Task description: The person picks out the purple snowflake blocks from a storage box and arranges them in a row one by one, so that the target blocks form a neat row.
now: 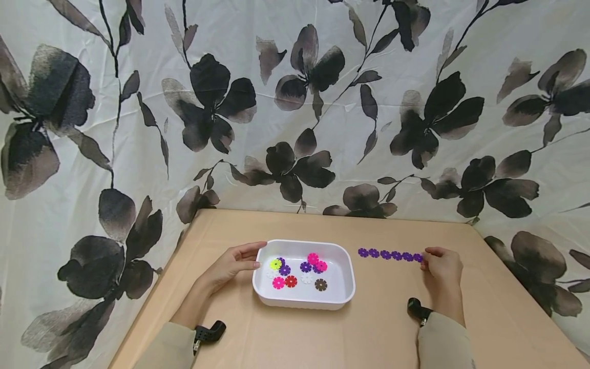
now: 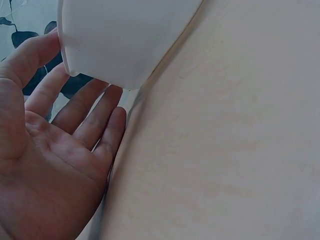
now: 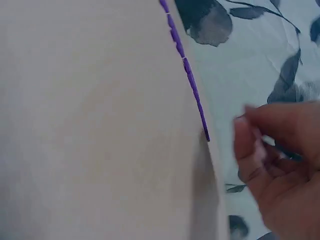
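Rising at twelve o'clock, flowered cloth (image 1: pixel 239 31) backs the tabletop (image 1: pixel 378 328). With relaxed fingers, the left hand (image 1: pixel 236 260) touches the white tray (image 1: pixel 304 301) at nine o'clock; the right hand (image 1: pixel 442 266), loosely curled, holds nothing at three o'clock of the purple chain (image 1: pixel 385 254). Only the right-wrist view shows their gap; the left-wrist view crops the tray.

Your left hand (image 1: pixel 237 262) reaches out with fingers (image 2: pixel 80 104) extended, slightly bent, and thumb (image 2: pixel 32 57) apart from them, while your right hand (image 1: pixel 443 266), well to its right, has thumb and forefinger (image 3: pixel 244 137) tips close together, both forearms (image 1: pixel 450 303) slanting back behind.
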